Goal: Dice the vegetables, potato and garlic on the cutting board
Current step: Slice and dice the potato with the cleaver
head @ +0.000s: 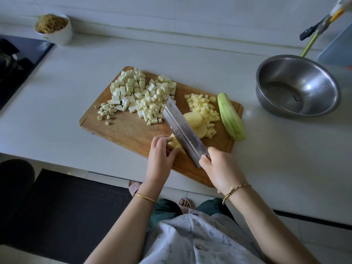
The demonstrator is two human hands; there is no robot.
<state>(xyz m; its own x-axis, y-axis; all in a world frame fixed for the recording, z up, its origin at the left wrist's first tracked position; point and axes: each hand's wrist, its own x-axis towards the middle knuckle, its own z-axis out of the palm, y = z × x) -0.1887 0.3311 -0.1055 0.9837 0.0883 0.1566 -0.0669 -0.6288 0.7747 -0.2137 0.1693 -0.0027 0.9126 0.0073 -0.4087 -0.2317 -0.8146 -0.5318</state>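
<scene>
A wooden cutting board [122, 130] lies on the counter. My left hand [162, 155] holds a peeled potato piece [174, 142] with curled fingers. My right hand [221, 170] grips the handle of a cleaver [182, 128], whose blade stands against the potato. Two potato slices [196, 121] lie just beyond the blade, beside a heap of potato dice [204, 107]. A large pile of pale vegetable cubes [142, 96] covers the board's far left, with chopped garlic [106, 110] at its left. A peeled green vegetable half [230, 117] rests on the board's right edge.
A steel bowl [323, 77] stands on the counter at the right. A white cup of brown shreds [55, 28] sits at the back left, next to a black stove [17, 61]. Utensil handles [312, 35] hang at the top right.
</scene>
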